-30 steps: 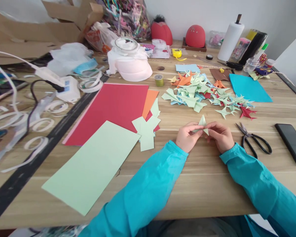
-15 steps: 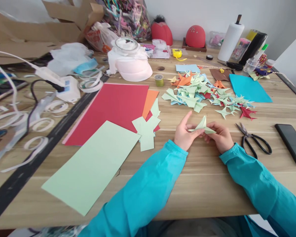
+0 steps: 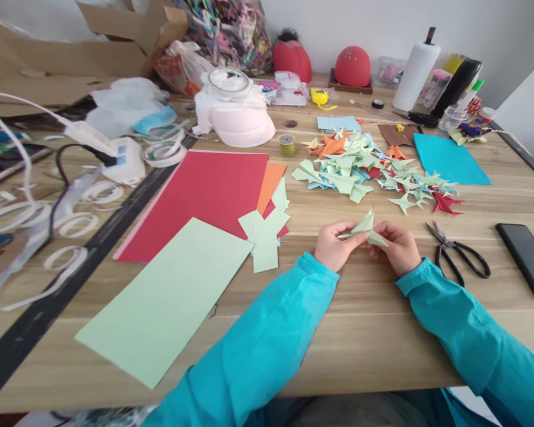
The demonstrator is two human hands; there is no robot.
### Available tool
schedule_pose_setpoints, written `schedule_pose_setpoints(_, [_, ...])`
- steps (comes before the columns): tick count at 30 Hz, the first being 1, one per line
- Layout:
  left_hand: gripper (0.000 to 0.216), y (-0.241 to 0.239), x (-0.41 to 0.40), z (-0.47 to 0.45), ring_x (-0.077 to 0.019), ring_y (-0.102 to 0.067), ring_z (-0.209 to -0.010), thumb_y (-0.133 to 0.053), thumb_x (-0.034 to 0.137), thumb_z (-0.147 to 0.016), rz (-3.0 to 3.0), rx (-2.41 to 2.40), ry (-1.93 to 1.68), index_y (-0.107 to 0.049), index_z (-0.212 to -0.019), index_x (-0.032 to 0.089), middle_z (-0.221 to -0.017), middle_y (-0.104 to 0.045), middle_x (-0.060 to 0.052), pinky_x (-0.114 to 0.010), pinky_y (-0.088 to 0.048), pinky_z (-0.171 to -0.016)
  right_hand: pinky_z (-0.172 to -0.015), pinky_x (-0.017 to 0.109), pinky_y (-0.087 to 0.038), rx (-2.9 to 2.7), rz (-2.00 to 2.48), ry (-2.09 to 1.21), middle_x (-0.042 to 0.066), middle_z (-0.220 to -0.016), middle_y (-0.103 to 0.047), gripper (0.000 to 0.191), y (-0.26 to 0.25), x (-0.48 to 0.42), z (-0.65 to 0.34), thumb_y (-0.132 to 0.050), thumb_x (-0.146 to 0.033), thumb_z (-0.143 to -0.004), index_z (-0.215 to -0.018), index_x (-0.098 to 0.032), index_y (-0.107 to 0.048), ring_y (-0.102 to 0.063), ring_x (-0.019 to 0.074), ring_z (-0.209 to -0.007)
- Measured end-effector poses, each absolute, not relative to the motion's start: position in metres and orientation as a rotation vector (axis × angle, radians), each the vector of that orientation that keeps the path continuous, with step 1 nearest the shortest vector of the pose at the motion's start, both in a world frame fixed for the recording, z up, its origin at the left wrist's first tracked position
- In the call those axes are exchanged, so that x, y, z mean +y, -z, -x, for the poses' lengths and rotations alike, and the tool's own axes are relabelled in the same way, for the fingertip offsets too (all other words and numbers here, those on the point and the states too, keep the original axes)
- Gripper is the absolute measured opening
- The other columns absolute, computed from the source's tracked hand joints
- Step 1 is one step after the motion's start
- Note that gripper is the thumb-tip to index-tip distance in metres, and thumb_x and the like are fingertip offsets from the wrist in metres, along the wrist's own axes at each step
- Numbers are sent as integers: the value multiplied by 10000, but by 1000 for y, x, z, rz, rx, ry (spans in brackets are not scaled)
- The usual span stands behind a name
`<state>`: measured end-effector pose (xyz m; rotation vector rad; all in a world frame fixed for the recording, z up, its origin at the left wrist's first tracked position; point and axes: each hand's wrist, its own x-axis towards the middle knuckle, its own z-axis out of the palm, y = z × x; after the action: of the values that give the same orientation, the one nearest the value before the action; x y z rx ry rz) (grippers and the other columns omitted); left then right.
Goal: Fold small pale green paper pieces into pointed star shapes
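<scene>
Between my two hands is a pale green folded paper crane (image 3: 365, 225), its pointed part sticking up. My left hand (image 3: 334, 246) pinches it from the left, and my right hand (image 3: 399, 246) pinches it from the right. Its underside is hidden by my fingers. Just beyond lies a pile of folded paper pieces (image 3: 347, 160), mostly pale green, with some orange, blue and red. To the right of my right hand rests a pair of black-handled scissors (image 3: 454, 249), blades parted. Cut pale green paper pieces (image 3: 264, 237) lie left of my left hand.
A large pale green sheet (image 3: 164, 302) and red sheets (image 3: 200, 201) cover the left middle. A phone (image 3: 527, 258) lies far right, near a blue sheet (image 3: 449, 159). A thread spool (image 3: 287, 145) stands behind. Cables and a power strip (image 3: 123, 161) clutter the left.
My left index finger, raised before, has come down and curled against the folded paper. The paper has tilted slightly; my arms stay in place.
</scene>
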<state>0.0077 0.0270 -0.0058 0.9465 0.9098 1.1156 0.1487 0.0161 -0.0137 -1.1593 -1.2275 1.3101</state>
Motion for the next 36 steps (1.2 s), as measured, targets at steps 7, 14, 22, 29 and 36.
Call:
schedule_pose_setpoints(7, [241,7,28,-6,-123,-570,-516,-745,255,-511,-998,939,-1107,-653,-676,105,-545,-621,-6,-255,-485,-576,-396,217,-430,-1250,1131,-1311,10,-563,-628,202,11,15,-149,-695,-318,-640,-660,-148,-588,-532,97,-421])
schedule_pose_setpoints(14, [272,10,29,-7,-125,-578,-530,-748,254,-505,-964,928,-1103,-657,-713,103,-601,-642,-22,-265,-490,-585,-380,219,-412,-1244,1131,-1282,7,-549,-622,210,12,14,-148,-674,-343,-664,-664,-155,-582,-529,102,-413])
schedule_pose_setpoints(22, [278,10,30,-7,-128,-586,-535,-751,257,-502,-927,928,-1098,-663,-716,103,-645,-659,-35,-274,-496,-592,-397,232,-425,-1207,1186,-1282,11,-551,-607,248,13,15,-150,-631,-396,-700,-666,-152,-598,-530,107,-418])
schedule_pose_setpoints(29, [278,7,29,-6,-126,-576,-526,-762,261,-478,-973,986,-1104,-653,-680,105,-586,-635,-19,-261,-488,-575,-439,235,-440,-1298,1175,-1294,4,-550,-590,246,8,12,-149,-600,-399,-732,-735,-153,-591,-538,113,-466])
schedule_pose_setpoints(36, [277,5,28,-6,-115,-567,-505,-737,257,-521,-964,951,-1066,-650,-730,97,-593,-636,-22,-254,-490,-551,-421,224,-426,-1289,1195,-1276,-7,-549,-592,250,7,11,-146,-612,-400,-718,-684,-165,-530,-531,101,-442])
